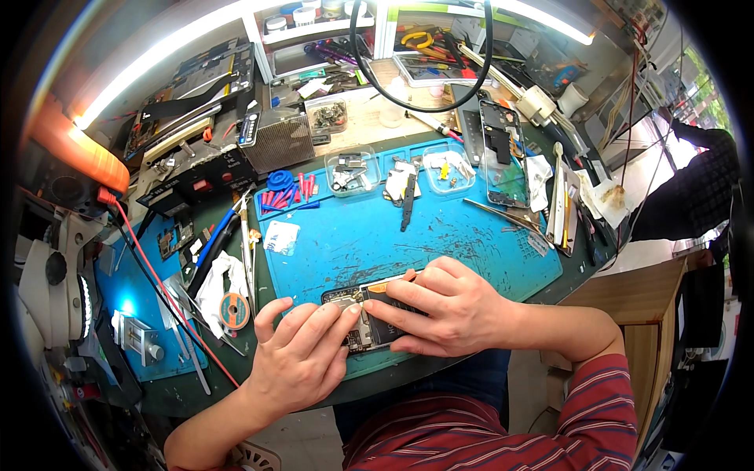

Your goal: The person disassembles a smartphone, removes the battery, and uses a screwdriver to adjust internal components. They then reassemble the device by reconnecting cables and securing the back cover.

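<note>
Phone (357,338) parts are laid bare: the casing is opened, set lengthwise from left to right near the front edge of the blue mat (314,245), between the two hands. At its left end, a crowded patch of small silver and dark pieces is seen; toward the right, a flat black battery (380,333) is partly covered by fingers, and a small orange patch shows by the far edge. The right end is hidden.

By the right hand (452,310), the phone appears to be grasped across its long edges, with the index finger stretched onto the inner parts. The fingertips of the left hand (302,349) are gathered over the same spot; whether anything small is pinched in that grip cannot be told.

For this close fingertip work, the casing is best kept flat and steady, with light, straight pressure applied, and prying against the battery should be avoided.

Beyond the phone, a black strip (408,204) and two clear boxes (352,174) of small parts are lined up along the mat's far side. Tweezers (503,215) lie farther right; a solder spool (234,311) is placed left of the mat, on the tabletop.
</note>
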Tool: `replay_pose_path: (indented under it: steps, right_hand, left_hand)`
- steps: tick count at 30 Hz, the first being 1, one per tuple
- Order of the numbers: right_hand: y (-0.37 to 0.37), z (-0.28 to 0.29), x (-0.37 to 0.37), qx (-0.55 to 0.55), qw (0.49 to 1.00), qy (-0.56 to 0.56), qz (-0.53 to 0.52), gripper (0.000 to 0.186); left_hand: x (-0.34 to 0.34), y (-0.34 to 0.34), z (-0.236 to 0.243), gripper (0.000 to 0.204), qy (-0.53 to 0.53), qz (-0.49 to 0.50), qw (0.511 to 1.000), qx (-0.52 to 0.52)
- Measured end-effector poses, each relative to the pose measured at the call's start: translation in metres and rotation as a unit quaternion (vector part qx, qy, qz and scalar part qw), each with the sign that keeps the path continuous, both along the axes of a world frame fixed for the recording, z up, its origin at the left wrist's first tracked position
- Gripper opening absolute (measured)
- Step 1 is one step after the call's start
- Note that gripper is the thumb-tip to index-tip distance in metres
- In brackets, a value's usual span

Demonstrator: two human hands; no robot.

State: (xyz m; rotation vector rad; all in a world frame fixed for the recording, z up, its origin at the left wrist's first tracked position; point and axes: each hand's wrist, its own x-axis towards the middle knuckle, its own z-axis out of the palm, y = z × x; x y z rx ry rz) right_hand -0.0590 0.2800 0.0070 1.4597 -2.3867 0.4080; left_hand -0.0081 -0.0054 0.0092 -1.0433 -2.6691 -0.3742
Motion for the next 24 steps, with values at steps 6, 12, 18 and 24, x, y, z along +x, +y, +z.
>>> replay_pose_path:
  steps: [6,12,18,24]
  right_hand:
    - [0.0000,0.0004,0.0002,-0.003,1.000,-0.002,-0.001,0.055]
    - [-0.0012,0.0033,0.0003,-0.015,1.000,-0.012,0.002,0.054]
    - [-0.0008,0.0040,0.0003,-0.012,1.000,-0.019,0.003,0.054]
    - [-0.0016,0.0035,0.0011,-0.013,1.000,-0.014,0.003,0.056]
  left_hand:
    - [0.0000,0.0003,-0.0001,0.054,-0.005,0.001,1.000,0.003]
    - [0.0002,0.0008,0.0009,0.054,0.003,0.003,1.000,-0.007]
    - [0.0007,0.0024,0.0009,0.052,0.012,0.004,1.000,-0.009]
    - [0.0007,0.0041,-0.0021,0.054,0.036,0.001,0.999,-0.010]
